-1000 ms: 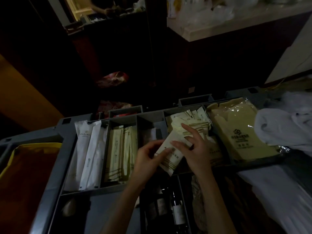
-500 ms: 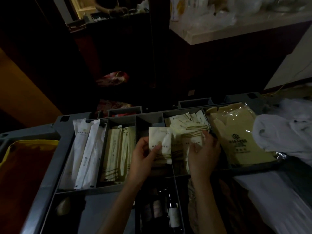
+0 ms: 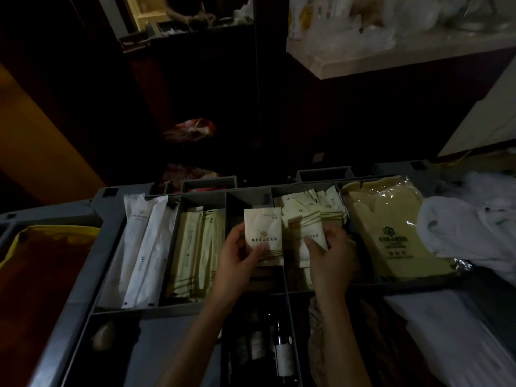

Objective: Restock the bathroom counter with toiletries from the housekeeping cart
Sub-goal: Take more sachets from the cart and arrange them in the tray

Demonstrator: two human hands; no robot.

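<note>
Grey plastic forms the cart tray (image 3: 111,208), and at its left we see long white packets (image 3: 145,247), then cream sleeves (image 3: 195,247) in the next compartment. Our left hand (image 3: 237,263) grips one cream sachet (image 3: 262,233) upright, thumb on its face, above the middle compartment. Just right of it, our right hand (image 3: 332,255) pinches another packet (image 3: 310,236) from the crowded stack (image 3: 315,208). Farther right lie a bagged slipper pack (image 3: 391,230) and white towels (image 3: 458,227). We judge that the pinch could drag neighbouring packets out, since they overlap tightly; dim light may hide a double pick.
</note>
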